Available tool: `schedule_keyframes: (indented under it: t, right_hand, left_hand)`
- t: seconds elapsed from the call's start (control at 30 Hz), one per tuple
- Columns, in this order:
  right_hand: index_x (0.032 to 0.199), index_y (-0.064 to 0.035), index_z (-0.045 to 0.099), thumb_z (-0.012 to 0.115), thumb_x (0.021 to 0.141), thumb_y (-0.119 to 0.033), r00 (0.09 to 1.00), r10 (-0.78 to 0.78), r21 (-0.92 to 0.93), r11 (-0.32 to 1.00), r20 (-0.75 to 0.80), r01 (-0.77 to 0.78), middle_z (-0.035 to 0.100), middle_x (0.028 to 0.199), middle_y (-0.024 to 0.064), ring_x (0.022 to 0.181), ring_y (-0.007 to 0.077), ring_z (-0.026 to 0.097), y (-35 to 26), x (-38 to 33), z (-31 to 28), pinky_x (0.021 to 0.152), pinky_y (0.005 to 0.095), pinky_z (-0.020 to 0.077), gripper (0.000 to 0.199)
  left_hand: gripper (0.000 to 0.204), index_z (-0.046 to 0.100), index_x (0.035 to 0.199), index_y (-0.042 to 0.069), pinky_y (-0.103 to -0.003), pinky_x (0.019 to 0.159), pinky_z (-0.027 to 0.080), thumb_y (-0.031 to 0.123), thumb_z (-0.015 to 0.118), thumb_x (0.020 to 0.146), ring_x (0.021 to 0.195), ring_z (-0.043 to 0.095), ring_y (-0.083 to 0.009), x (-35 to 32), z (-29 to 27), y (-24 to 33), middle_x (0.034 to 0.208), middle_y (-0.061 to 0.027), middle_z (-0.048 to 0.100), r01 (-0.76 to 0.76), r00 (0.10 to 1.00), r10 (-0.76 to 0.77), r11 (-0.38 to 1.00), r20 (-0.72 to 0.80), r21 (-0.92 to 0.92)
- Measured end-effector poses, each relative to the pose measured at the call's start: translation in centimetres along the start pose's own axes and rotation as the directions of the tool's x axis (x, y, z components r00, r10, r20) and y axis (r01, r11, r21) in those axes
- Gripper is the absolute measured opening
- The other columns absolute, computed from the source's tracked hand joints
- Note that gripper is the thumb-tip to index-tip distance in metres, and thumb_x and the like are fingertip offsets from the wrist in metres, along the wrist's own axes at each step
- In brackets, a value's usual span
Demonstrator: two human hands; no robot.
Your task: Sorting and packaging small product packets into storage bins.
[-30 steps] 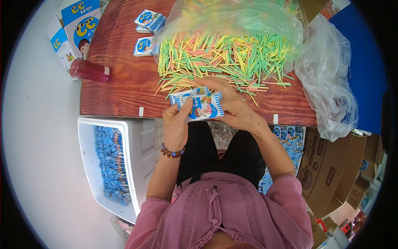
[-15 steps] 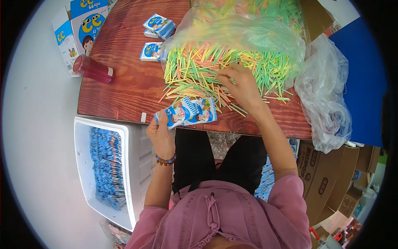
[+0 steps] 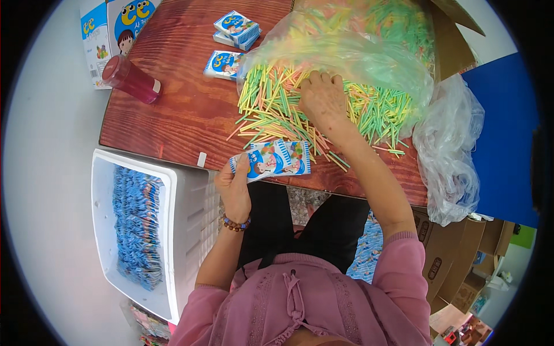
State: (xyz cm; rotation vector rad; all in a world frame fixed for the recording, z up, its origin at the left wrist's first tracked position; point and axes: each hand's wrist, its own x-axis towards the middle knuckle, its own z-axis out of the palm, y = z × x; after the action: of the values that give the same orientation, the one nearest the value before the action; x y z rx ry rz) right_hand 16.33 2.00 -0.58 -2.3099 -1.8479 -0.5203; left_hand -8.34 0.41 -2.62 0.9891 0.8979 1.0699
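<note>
My left hand (image 3: pixel 234 196) pinches small blue-and-white packets (image 3: pixel 268 161) by one end, at the table's near edge. At least two overlap, fanned to the right. My right hand (image 3: pixel 325 104) rests on a heap of thin sticks (image 3: pixel 268 95) in green, yellow and pink. Its fingers curl down into the heap, so whatever they grip is hidden. The heap spills out of the mouth of a large clear plastic bag (image 3: pixel 346 52), and many more sticks show inside it.
Several similar packets (image 3: pixel 236 26) lie on the wooden table (image 3: pixel 173 127), left of the bag. A pink bottle (image 3: pixel 131 79) lies near the left edge. Below, a white foam box (image 3: pixel 173 230) holds many upright packets. Crumpled plastic (image 3: pixel 453 150) hangs at the right beside cardboard boxes (image 3: pixel 447 259).
My right hand has moved up and slightly left, its fingers now down in the sticks. My left hand still holds the packets. The whole view has shifted a little.
</note>
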Motion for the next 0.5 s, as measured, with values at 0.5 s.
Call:
schedule_keyframes:
  t: [0.5]
  right_hand:
    - [0.093, -0.0018, 0.061, 0.054, 0.078, -0.010, 0.986, -0.156, -0.095, 0.984, -0.056, 0.151, 0.053, 0.104, 0.0133, 0.104, 0.0323, 0.049, 0.1, -0.5, 1.3, 0.094, 0.0441, 0.0362, 0.018]
  left_hand:
    - [0.019, 0.068, 0.098, -0.003, -0.018, 0.068, 0.046, 0.013, 0.061, 0.094, 0.076, 0.054, -0.0014, -0.1, -0.1, -0.4, 0.086, 0.0015, 0.065, 0.012, 1.000, -0.012, 1.000, 0.022, 0.022]
